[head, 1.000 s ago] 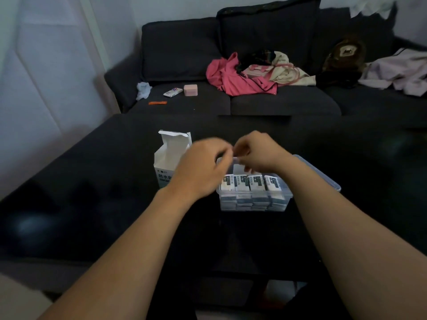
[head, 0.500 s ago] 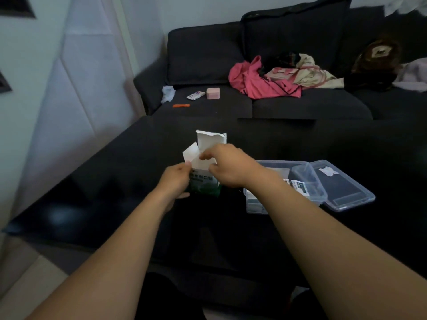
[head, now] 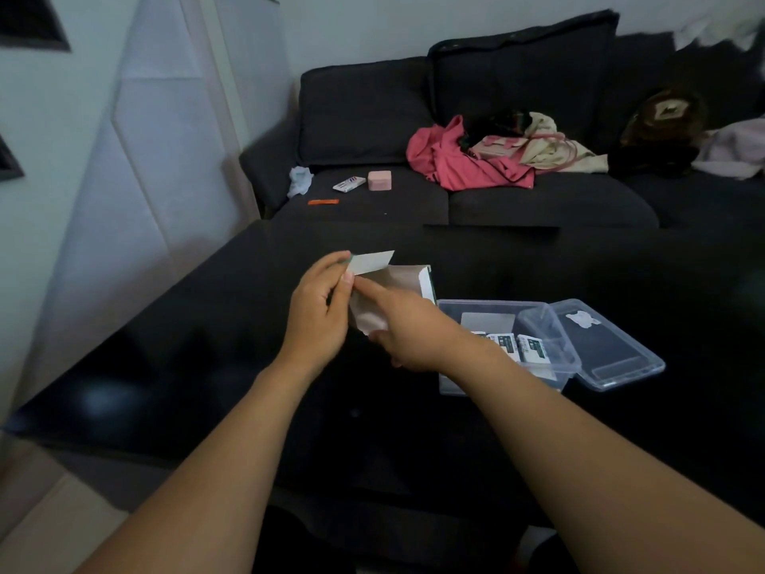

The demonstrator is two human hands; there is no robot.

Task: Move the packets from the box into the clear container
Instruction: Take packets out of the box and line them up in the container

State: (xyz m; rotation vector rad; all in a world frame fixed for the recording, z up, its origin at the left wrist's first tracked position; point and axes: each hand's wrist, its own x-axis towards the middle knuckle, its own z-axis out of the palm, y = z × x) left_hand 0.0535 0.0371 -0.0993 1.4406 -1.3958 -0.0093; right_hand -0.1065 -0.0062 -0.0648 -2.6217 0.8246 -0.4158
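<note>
Two hands meet over the black table (head: 165, 366), both on the small white box (head: 397, 292), which is lifted and tipped just left of the clear container (head: 538, 325). The left hand (head: 318, 312) pinches the box's open flap (head: 370, 262) between thumb and fingers; the right hand (head: 410, 337) curls round the box's lower end with the forefinger stretched out along its pale face. I cannot tell whether anything lies inside the box. The clear container stands on the table touching the right forearm, and several packets (head: 517, 345) with green-and-white labels sit in it, lined up side by side. Its clear lid (head: 612, 345) lies flat just right of the container — one edge leaning on its rim. Beyond the container stands a dark sofa (head: 538, 200) with a pink garment (head: 455, 159) heaped on the seat.
</note>
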